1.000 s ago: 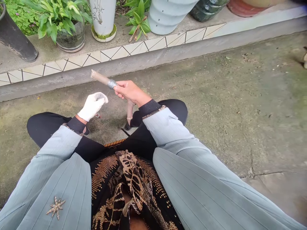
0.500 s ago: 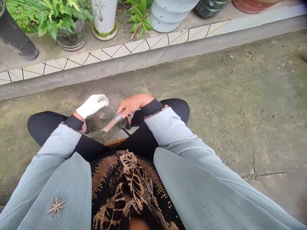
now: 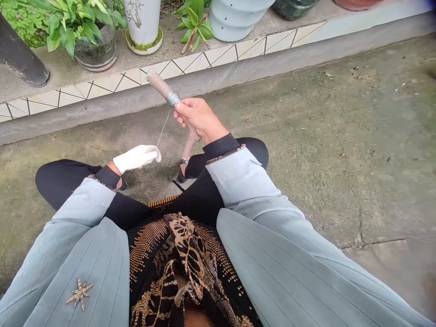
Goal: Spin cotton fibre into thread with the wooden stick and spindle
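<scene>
My right hand (image 3: 199, 119) is shut around a long wooden bobbin (image 3: 157, 82), just below a band of silver thread (image 3: 173, 98) wound on it. The bobbin tilts, its upper end pointing toward the kerb and its lower end reaching past my hand. A fine pale thread (image 3: 164, 128) runs down from the winding to my left hand (image 3: 136, 159). That hand wears a white glove, and its fingers are pinched together at the thread's end. The two hands are apart, and the taut thread spans the gap.
I sit with black-clad knees spread and pale grey-blue sleeves (image 3: 245, 181) in the foreground. Below lies mossy concrete ground (image 3: 306, 136). Ahead rises a grey kerb (image 3: 204, 81) with a tiled band, and potted plants (image 3: 91, 41) stand on the ledge above.
My right hand has lifted the bobbin from low beside the glove up toward the kerb. The thread between my hands is longer. My gloved hand has shifted slightly right.
</scene>
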{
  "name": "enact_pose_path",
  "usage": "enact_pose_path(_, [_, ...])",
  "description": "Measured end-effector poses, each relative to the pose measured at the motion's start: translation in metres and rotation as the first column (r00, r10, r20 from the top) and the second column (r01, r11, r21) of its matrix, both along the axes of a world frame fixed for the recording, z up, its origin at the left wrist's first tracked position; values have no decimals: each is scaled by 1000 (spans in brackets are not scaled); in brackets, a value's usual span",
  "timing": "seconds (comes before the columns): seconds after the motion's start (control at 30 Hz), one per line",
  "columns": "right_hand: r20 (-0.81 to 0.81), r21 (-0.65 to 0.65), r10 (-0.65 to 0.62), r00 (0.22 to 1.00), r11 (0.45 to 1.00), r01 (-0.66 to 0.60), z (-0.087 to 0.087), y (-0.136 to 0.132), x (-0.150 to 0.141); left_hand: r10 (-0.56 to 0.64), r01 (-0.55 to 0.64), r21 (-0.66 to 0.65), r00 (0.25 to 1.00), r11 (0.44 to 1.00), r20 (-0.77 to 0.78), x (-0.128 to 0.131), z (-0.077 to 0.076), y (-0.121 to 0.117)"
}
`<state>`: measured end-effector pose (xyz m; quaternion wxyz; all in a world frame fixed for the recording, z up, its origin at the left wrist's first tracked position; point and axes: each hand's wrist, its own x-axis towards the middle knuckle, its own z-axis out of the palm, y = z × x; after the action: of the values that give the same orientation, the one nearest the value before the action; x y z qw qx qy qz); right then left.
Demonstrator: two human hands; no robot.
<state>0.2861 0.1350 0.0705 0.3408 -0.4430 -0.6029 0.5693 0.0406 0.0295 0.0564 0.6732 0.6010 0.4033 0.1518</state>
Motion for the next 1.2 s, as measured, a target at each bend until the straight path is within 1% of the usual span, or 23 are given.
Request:
enact_pose_path(0.07, [289, 104, -42, 957, 995, 12, -2, 1, -3, -58, 58, -14, 998, 998, -10, -1, 3, -2])
enact_pose_path(0.1, [465, 146, -39, 885, 989, -33, 0, 0, -5, -67, 67, -19, 998, 998, 4, -2, 4, -2])
enact_pose_path(0.17, [762, 144, 13, 647, 971, -190, 8, -7, -10, -41, 41, 2, 998, 999, 54, -6, 5, 0])
enact_pose_path(0.2, [841, 97, 71, 536, 956, -278, 14, -11, -12, -11, 9, 24, 997, 1000, 82, -8, 6, 2])
enact_pose_path(0.27, [902, -37, 209, 378, 909, -414, 23, -19, -16, 65, -73, 67, 991, 995, 116, -13, 6, 5])
enact_pose_path(0.37, [863, -236, 435, 255, 796, -557, 29, -25, -19, 160, -170, 95, 981, 981, 107, -17, 8, 9])
enact_pose_path(0.43, [776, -370, 596, 206, 695, -616, 28, -26, -19, 188, -195, 96, 980, 976, 68, -18, 9, 9])
enact_pose_path(0.47, [705, -438, 683, 189, 630, -641, 27, -27, -19, 192, -196, 95, 980, 976, 56, -18, 9, 9])
enact_pose_path(0.53, [513, -529, 839, 183, 476, -703, 26, -27, -15, 194, -198, 89, 980, 976, 52, -17, 8, 9])
enact_pose_path(0.57, [406, -524, 889, 212, 417, -743, 26, -28, -13, 208, -212, 92, 977, 973, 56, -17, 6, 10])
enact_pose_path(0.6, [309, -483, 912, 269, 394, -782, 27, -28, -10, 229, -233, 95, 972, 968, 58, -17, 3, 11])
enact_pose_path(0.63, [227, -407, 905, 360, 424, -809, 28, -28, -7, 263, -266, 94, 964, 959, 49, -17, 0, 12])
enact_pose_path(0.67, [161, -310, 861, 482, 508, -804, 29, -28, -4, 301, -303, 89, 953, 949, 33, -16, -5, 13])
enact_pose_path(0.7, [107, -213, 778, 619, 626, -750, 30, -27, -2, 326, -326, 80, 945, 942, 8, -16, -10, 14])
enact_pose_path(0.73, [67, -132, 663, 746, 747, -652, 30, -26, -1, 354, -352, 68, 935, 934, -23, -16, -14, 15])
enact_pose_path(0.77, [43, -77, 536, 843, 843, -532, 29, -24, 0, 329, -327, 53, 943, 944, -48, -15, -18, 15])
enact_pose_path(0.8, [38, -49, 418, 908, 908, -416, 28, -23, -1, 291, -288, 46, 953, 957, -82, -15, -21, 15])
enact_pose_path(0.83, [48, -39, 321, 946, 947, -319, 27, -21, -2, 242, -239, 38, 964, 970, -108, -14, -23, 14])
enact_pose_path(0.9, [90, -47, 211, 973, 977, -208, 22, -19, -6, 127, -127, 4, 986, 992, -110, -14, -22, 11])
enact_pose_path(1.0, [109, -56, 142, 984, 989, -137, 14, -15, -12, 56, -55, -32, 998, 998, 32, -13, -14, 8])
enact_pose_path(1.07, [74, -51, 109, 991, 993, -106, 12, -14, -12, 76, -78, 61, 997, 995, 31, -13, -9, 7])
enact_pose_path(1.13, [30, -45, 81, 996, 996, -80, 12, -13, -11, 134, -122, 199, 990, 972, -51, -13, -6, 8])
enact_pose_path(1.2, [0, -46, 69, 998, 997, -69, 14, -13, -9, 163, -142, 251, 985, 957, -64, -13, -5, 9])
